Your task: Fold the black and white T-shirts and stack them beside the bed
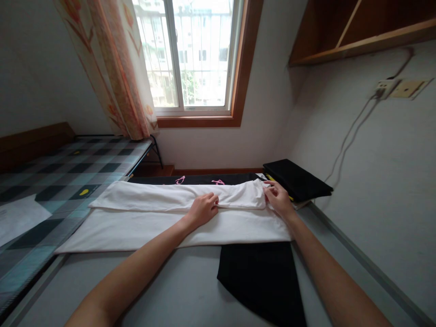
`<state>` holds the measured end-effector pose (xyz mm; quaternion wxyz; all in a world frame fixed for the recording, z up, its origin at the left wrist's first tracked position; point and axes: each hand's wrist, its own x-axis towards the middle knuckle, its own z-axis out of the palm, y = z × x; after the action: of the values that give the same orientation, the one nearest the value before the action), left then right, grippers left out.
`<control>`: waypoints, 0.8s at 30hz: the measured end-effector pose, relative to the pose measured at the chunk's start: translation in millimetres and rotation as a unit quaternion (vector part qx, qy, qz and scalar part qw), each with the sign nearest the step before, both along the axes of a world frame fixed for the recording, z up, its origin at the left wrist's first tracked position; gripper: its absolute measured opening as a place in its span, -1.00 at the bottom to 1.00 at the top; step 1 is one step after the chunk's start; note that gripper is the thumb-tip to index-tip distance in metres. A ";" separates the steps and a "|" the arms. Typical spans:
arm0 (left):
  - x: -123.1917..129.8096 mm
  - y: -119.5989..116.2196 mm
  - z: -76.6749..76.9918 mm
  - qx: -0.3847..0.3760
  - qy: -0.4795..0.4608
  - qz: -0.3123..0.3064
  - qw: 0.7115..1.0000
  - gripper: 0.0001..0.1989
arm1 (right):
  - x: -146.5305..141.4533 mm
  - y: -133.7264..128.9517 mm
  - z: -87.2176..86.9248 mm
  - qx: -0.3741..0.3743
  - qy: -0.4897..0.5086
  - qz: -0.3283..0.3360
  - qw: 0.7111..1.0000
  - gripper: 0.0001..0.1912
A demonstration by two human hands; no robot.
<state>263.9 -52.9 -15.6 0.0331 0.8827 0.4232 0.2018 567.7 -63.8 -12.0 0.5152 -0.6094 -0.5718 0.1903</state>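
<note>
A white shirt (pixel 146 227) with a black sleeve (pixel 260 277) lies flat across the grey tabletop (pixel 163 281). Its far part is folded over into a long band that runs from left to right. My left hand (pixel 204 209) rests on the middle of this band, its fingers curled and gripping the cloth at the fold. At the band's right end, my right hand (pixel 279 199) pinches the corner of the fabric between thumb and fingers. The sleeve sticks out from under the white cloth toward me.
Black folded cloth (pixel 296 179) lies at the far right by the wall. Dark fabric with pink marks (pixel 218 181) shows beyond the shirt. To the left is a bed with a checked cover (pixel 112 154) and a white paper (pixel 22 218). Cables (pixel 344 150) hang on the right wall.
</note>
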 end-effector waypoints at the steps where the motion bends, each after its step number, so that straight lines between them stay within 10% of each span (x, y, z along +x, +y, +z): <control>1: 0.1 -0.1 -0.1 -0.001 -0.003 0.002 1.000 -0.84 | 4.6 6.3 2.1 0.034 -0.055 -0.031 0.997 -0.67; 9: 0.0 1.1 -2.4 0.008 -0.018 -0.003 1.000 -0.84 | 14.1 62.1 29.5 -0.028 -0.305 0.074 0.949 -0.66; 16: -0.7 2.1 -1.9 0.009 -0.018 -0.008 1.000 -0.87 | 16.3 62.2 43.9 -0.031 -0.373 -0.106 0.921 -0.68; 24: -0.9 0.6 -3.3 0.018 -0.006 -0.001 1.000 -0.85 | 12.5 35.7 39.4 -0.062 -0.300 -0.156 0.939 -0.87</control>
<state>263.1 -52.4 -18.9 0.0199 0.8825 0.4180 0.2145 580.2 -28.1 27.4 0.3039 -0.7506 -0.5846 -0.0490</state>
